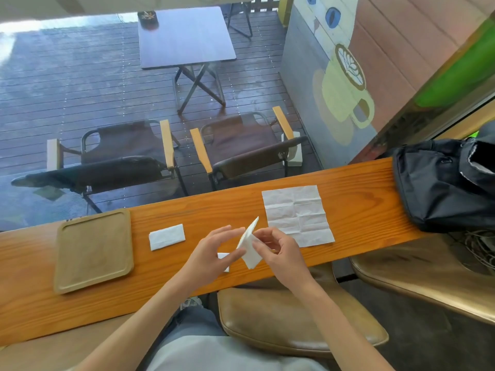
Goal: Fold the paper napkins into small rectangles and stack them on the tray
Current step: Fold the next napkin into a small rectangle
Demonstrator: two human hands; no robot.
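While both hands work above the wooden counter (348, 194), I hold a half-folded napkin (249, 247) upright between them, clear of the wood. Right hand (278, 250): thumb and fingertips pinch its right edge. Left hand (211, 250): fingers mostly straight and loosely together, thumb tip touching the napkin's left face; firm pinch or not, can't tell. Small white piece (223, 259) lies under the left hand, mostly hidden. Folded napkin (167, 236) lies flat on the counter at 9 o'clock from my hands, near them. Tray (93, 250) sits farther out at 9 o'clock, with no napkins on it. Unfolded napkin (297, 215) lies flat at 1 o'clock, creases showing. Black bag (442, 188) sits at 2 o'clock, at the counter's far end.
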